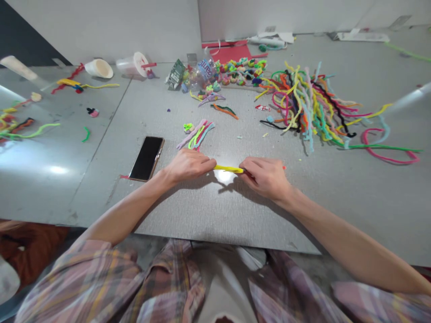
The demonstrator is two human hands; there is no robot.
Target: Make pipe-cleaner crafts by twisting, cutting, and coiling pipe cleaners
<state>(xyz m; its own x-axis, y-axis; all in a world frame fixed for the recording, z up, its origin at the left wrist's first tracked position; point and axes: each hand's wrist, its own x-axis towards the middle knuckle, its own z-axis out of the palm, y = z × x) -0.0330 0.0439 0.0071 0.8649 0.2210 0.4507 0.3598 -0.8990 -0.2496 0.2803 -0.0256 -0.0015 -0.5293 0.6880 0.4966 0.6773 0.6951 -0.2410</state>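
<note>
A yellow pipe cleaner (229, 169) is stretched between my two hands, just above the grey table. My left hand (189, 164) pinches its left end with closed fingers. At the other end, the fingers of my right hand (266, 176) are closed on it; a small dark bit shows beside those fingertips, too hidden to name. Just beyond my left hand lies a small bundle of folded pipe cleaners (198, 134) in lilac, lime, pink and blue. Left of that hand rests a black-screened phone (147, 158).
A large heap of coloured pipe cleaners (313, 107) spreads at the right. Along the back are a clear plastic bottle (202, 74), a green packet (176, 75), strung colourful pieces (240, 72), red paper (230, 53) and tipped cups (99, 68). More pipe cleaners (15, 125) lie far left.
</note>
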